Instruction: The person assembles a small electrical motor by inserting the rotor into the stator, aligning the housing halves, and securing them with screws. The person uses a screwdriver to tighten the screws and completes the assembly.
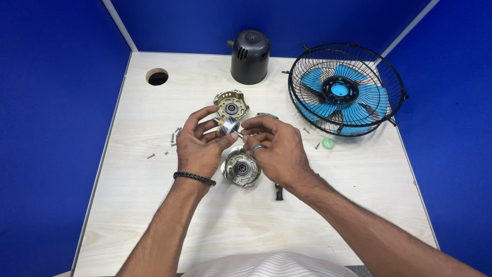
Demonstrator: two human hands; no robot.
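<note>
At the centre of the frame both hands meet over a pale wooden table (154, 215). The left hand (197, 143), with a dark bracelet at the wrist, holds a small silver rotor (228, 125) between thumb and fingers. The right hand (277, 149), wearing a ring, pinches the thin shaft that sticks out of the rotor toward it; the two hands are close together, fingertips almost touching.

Just above the hands lies a metal motor cover (231, 104), open side up. A second cover (241, 168) lies just below them, partly hidden by the right hand. A dark tool handle (279, 192) shows beneath the right wrist.

Several screws (173, 139) are scattered left of the left hand. At upper centre stands a black housing (249, 56); at upper right lies a black cage (302, 82) with blue blades (369, 100) inside, a small green cap (328, 143) just below it. A round hole (157, 77) is at upper left.
</note>
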